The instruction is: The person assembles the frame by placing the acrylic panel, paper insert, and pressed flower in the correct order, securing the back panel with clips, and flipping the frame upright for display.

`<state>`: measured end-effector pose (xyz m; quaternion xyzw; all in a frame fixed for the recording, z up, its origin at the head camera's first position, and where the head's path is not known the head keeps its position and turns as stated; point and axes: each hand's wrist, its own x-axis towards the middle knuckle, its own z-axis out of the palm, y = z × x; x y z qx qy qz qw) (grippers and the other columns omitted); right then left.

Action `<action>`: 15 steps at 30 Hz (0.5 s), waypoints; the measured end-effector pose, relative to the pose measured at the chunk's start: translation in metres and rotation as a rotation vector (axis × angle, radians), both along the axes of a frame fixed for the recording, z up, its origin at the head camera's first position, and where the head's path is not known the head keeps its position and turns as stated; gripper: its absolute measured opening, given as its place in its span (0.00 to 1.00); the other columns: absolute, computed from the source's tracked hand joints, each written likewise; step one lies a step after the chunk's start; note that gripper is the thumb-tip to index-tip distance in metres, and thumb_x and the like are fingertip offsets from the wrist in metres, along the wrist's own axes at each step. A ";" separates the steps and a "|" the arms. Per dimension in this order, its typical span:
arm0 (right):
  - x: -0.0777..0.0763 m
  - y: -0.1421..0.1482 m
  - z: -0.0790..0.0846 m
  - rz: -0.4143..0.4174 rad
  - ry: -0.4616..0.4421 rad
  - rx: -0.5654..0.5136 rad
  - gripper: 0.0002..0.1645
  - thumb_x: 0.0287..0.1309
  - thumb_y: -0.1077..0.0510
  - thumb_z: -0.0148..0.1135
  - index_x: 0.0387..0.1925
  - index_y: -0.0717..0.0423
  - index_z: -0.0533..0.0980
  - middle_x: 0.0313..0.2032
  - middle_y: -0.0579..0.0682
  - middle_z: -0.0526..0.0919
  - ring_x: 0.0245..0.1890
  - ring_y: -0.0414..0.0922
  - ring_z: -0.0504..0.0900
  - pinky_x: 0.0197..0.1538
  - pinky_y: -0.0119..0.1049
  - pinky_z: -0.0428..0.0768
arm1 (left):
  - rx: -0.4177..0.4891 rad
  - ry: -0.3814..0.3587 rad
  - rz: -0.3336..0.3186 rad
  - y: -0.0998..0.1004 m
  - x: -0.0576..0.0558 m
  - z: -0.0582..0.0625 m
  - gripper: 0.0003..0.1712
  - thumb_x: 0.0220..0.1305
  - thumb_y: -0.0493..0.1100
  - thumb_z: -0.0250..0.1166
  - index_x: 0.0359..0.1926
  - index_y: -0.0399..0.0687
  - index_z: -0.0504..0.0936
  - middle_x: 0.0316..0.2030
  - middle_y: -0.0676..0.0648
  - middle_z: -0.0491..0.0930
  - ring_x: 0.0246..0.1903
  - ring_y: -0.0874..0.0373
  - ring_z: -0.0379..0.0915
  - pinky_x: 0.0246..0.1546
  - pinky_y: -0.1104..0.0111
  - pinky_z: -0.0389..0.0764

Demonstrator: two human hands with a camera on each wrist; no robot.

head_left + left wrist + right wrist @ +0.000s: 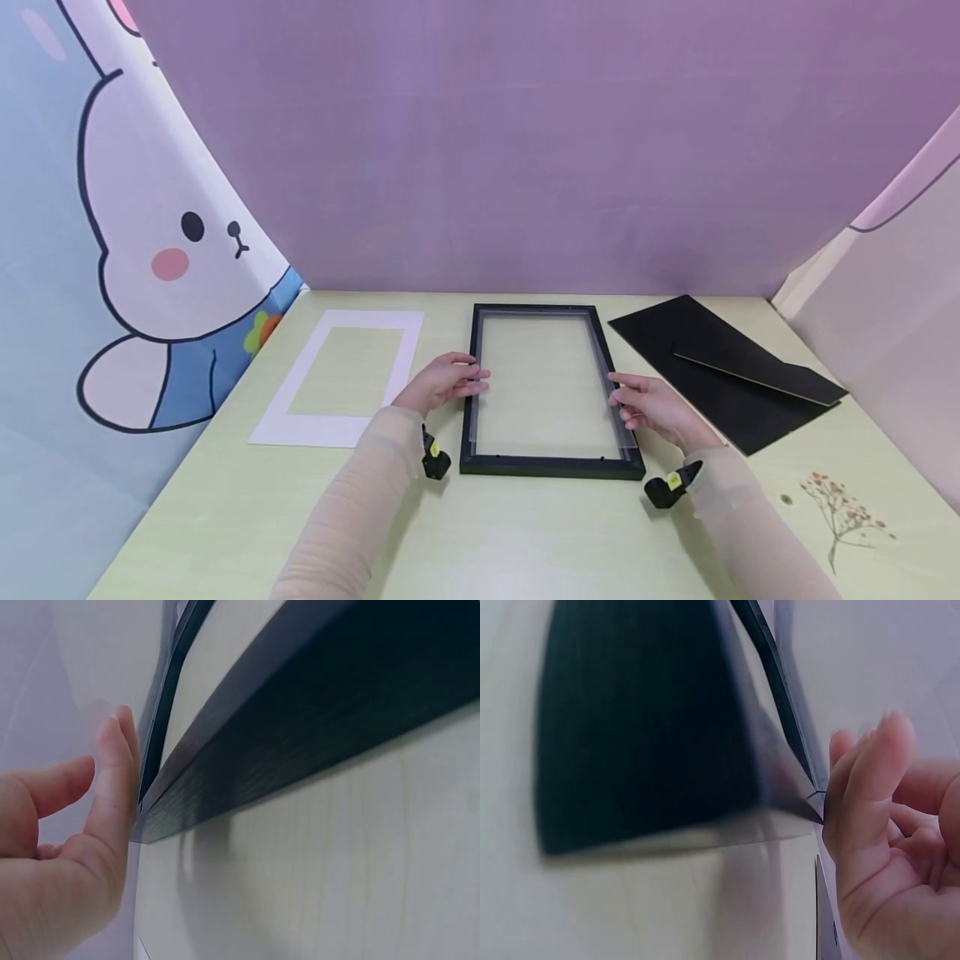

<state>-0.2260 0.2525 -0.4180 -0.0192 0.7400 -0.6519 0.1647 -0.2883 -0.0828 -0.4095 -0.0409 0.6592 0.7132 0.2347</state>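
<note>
A black picture frame point(551, 467) lies flat on the table between the hands. Over its opening is a clear sheet point(551, 375), its lower right corner overlapping the frame's right side. My left hand point(445, 382) holds the sheet's left edge, the fingertips reaching over the frame's left side. Opposite, my right hand point(654, 406) holds the right edge with bent fingers. In the left wrist view the frame's dark outer side point(300, 727) runs beside the fingers point(112, 780). The right wrist view shows the frame's other side point(645, 735) near the right fingertips.
A white mat board point(307, 427) with a rectangular window lies left of the frame. To the right is a black backing board point(675, 333) with a folded-out flap point(757, 371). A dried flower sprig point(840, 517) lies at the front right. A purple cloth point(540, 150) hangs behind.
</note>
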 end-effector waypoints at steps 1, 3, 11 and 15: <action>0.000 0.000 0.000 0.000 0.000 0.002 0.31 0.66 0.66 0.44 0.67 0.70 0.49 0.35 0.53 0.76 0.19 0.35 0.70 0.23 0.25 0.75 | -0.003 0.003 0.001 0.000 0.000 0.000 0.25 0.67 0.32 0.52 0.62 0.31 0.58 0.49 0.34 0.75 0.32 0.56 0.80 0.36 0.70 0.79; 0.000 0.000 0.000 0.006 0.004 0.008 0.31 0.66 0.66 0.44 0.67 0.71 0.48 0.35 0.53 0.76 0.19 0.35 0.70 0.24 0.25 0.75 | -0.010 0.017 0.001 0.000 0.001 0.000 0.23 0.66 0.31 0.52 0.60 0.27 0.60 0.50 0.33 0.74 0.34 0.55 0.80 0.37 0.70 0.78; -0.002 0.000 0.001 -0.007 -0.005 0.010 0.31 0.66 0.66 0.44 0.67 0.70 0.49 0.34 0.51 0.75 0.19 0.35 0.70 0.24 0.25 0.75 | -0.033 0.017 0.029 -0.001 0.002 0.001 0.18 0.66 0.31 0.52 0.53 0.22 0.68 0.48 0.30 0.72 0.35 0.55 0.80 0.39 0.72 0.77; -0.002 0.000 0.001 -0.009 -0.007 0.015 0.31 0.67 0.66 0.43 0.67 0.70 0.49 0.34 0.52 0.75 0.19 0.35 0.70 0.24 0.25 0.75 | -0.061 0.032 0.022 0.000 0.003 0.001 0.21 0.66 0.32 0.52 0.57 0.23 0.65 0.50 0.30 0.70 0.38 0.52 0.79 0.39 0.71 0.77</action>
